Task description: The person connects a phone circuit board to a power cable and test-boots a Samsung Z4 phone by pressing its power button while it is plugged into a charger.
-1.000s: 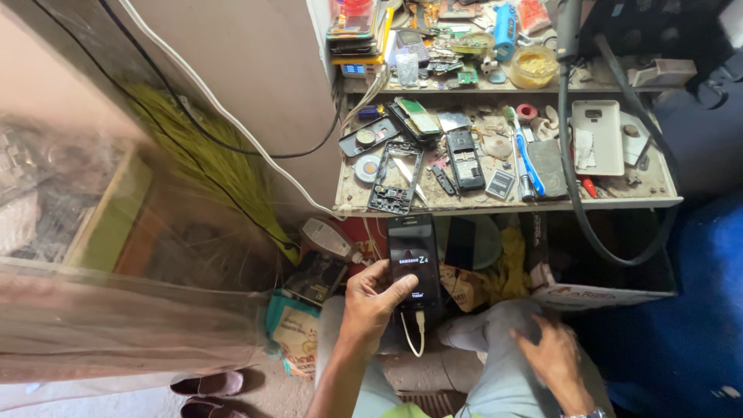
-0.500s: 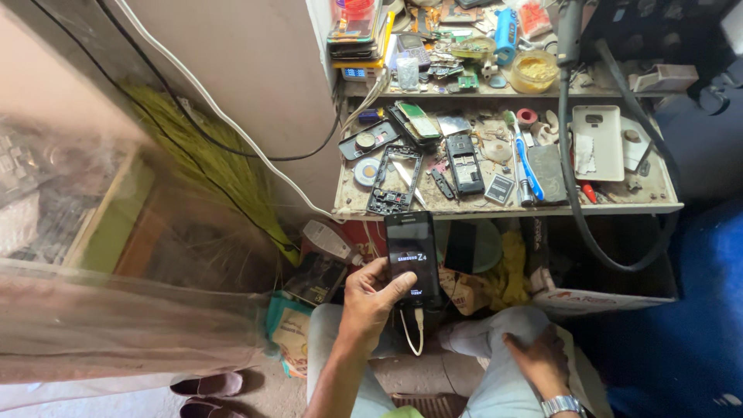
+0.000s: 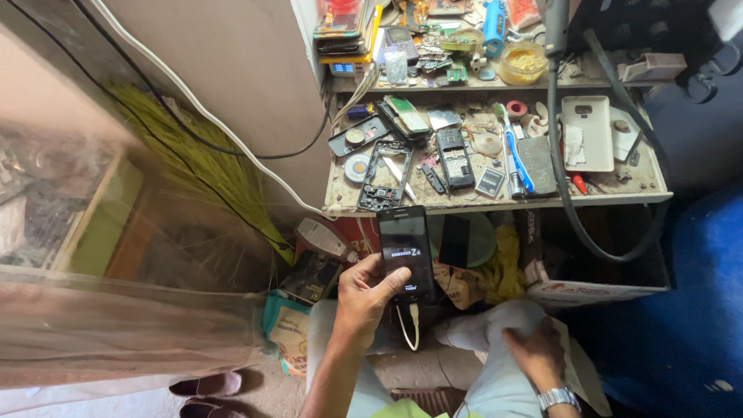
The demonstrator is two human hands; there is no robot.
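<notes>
left hand (image 3: 362,298): closed around black smartphone (image 3: 406,251), screen lit, thumb across lower edge; white cable (image 3: 409,329) hanging from base. held just below front edge of cluttered workbench (image 3: 495,203). right hand (image 3: 534,352): flat on knee, holding nothing; wristwatch (image 3: 559,398) at wrist.

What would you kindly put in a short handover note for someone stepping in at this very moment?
Left hand: holds a black phone upright, thumb across its lower face; the screen is lit and a cable hangs from its bottom end.
Right hand: rests flat on the right knee, holding nothing; a watch is on the wrist.
Shelf above the phone: a bare phone frame, an opened handset, a toothbrush and a white case.
Done: phone is powered and showing a start screen.
Left: cannot be told from this view; the opened parts on the shelf lie untouched.
</notes>
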